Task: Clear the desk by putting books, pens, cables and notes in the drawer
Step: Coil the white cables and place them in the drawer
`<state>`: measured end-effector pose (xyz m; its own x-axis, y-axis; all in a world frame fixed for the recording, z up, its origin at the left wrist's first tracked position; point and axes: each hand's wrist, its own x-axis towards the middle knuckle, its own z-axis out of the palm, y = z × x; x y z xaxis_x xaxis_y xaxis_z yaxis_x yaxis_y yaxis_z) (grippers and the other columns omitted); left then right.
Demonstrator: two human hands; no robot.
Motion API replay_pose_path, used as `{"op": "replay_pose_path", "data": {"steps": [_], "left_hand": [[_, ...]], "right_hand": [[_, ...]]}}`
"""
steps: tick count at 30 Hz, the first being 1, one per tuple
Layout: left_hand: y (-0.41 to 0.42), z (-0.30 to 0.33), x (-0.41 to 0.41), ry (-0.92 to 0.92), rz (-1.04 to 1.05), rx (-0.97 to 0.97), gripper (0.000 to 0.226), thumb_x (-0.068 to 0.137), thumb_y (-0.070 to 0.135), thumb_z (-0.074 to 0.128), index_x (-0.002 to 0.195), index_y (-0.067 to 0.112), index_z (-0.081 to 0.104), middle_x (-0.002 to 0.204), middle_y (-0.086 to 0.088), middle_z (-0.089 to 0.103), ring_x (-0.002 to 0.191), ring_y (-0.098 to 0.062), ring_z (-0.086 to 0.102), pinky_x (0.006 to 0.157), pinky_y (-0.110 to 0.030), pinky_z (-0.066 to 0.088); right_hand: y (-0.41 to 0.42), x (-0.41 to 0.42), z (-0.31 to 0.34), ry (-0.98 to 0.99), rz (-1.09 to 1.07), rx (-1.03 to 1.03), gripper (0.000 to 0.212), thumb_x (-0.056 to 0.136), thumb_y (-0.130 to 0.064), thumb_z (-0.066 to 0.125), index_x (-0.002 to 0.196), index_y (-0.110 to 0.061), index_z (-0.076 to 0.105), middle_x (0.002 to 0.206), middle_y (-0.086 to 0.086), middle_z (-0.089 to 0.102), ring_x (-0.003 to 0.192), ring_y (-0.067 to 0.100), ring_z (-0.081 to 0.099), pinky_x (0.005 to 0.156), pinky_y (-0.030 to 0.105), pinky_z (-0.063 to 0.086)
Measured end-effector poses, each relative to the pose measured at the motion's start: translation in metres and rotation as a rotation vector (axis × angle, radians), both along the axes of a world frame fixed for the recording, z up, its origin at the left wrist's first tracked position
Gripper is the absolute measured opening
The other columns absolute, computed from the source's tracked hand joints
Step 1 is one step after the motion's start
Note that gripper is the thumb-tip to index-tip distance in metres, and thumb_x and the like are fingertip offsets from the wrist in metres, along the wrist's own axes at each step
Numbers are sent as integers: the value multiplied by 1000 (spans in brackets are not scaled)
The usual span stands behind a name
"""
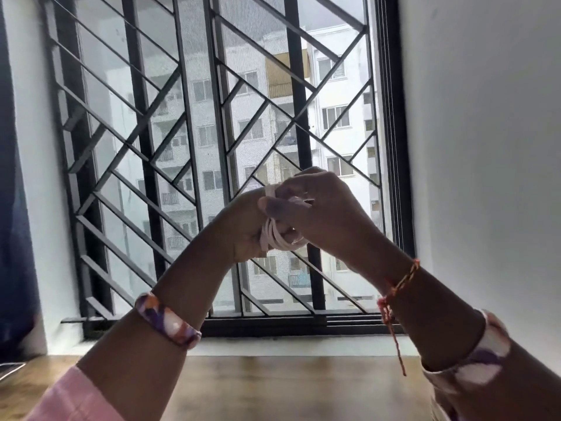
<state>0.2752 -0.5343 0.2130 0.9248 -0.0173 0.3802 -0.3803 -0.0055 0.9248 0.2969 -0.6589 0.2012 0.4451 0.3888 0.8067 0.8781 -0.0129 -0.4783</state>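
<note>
Cable: pale pink-white, coiled loops. Left cuff: purple, orange and white blotch print. Right cuff: same print, purple on white. Left sleeve: plain light pink. Wrist thread: red with yellow-orange twist, red tail hanging. Grille: black bars, diagonal and diamond pattern. Window frame: black. Curtain: dark blue. Wall: white, grey in shade. Building outside: white, with one tan-yellow balcony panel. Tabletop: brown wood grain, lighter streaks.
</note>
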Motion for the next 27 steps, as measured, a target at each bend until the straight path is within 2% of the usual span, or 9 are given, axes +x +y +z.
{"op": "replay_pose_path", "data": {"steps": [3,7,9,11,16,19,22,24,27], "left_hand": [[11,-4,-2,-108,321,89,33,85,7,53,54,7,64,42,-2,53,33,-9,49,34,-14,39],[14,-10,-14,-103,37,60,38,85,45,51,70,18,74,68,-3,60,59,-9,54,62,-27,46],[13,-18,-16,-230,-7,252,27,80,49,61,85,24,71,80,0,57,70,-8,50,66,-25,42],[8,-22,-19,-359,106,423,7,85,25,61,87,28,68,76,13,62,68,0,52,61,-17,40],[-1,-21,-23,-453,411,598,31,88,-5,47,93,21,61,74,17,67,74,14,59,64,-3,42],[-5,-25,-20,-598,787,848,27,87,-5,46,104,6,64,80,13,56,60,18,50,60,3,36],[-4,-27,-22,-662,1066,884,16,79,0,58,92,2,68,75,-1,61,57,14,38,59,5,33],[-2,-28,-25,-727,1162,864,10,75,5,64,85,6,66,76,-5,67,56,6,44,56,2,32],[-6,-29,-31,-850,1145,874,21,77,16,61,96,7,64,79,-4,70,64,-12,61,58,-9,39]], "right_hand": [[0,2,-1,110,83,18,20,76,-30,73,71,-12,70,80,8,71,82,24,67,85,45,52],[4,9,0,70,38,126,23,75,-28,74,61,-12,67,68,9,69,72,22,64,77,40,50],[6,12,1,62,20,207,22,76,-25,74,60,-10,67,65,11,67,67,25,62,72,40,50],[7,13,-1,144,79,259,18,75,-22,75,62,-11,68,64,8,67,59,19,59,64,34,51],[13,9,-9,292,256,280,19,77,-16,72,71,1,66,60,7,60,50,11,51,50,24,44],[19,9,-9,277,213,322,25,77,-22,74,70,0,66,64,24,59,54,20,49,51,37,46],[22,6,-9,241,146,310,33,75,-34,72,64,-4,63,70,29,61,56,24,53,50,49,50],[19,4,-8,346,224,313,36,81,-29,69,76,6,62,65,24,57,50,20,55,45,36,52],[13,0,-4,611,407,282,37,88,-24,61,92,14,60,59,11,57,40,12,55,43,23,51]]}}
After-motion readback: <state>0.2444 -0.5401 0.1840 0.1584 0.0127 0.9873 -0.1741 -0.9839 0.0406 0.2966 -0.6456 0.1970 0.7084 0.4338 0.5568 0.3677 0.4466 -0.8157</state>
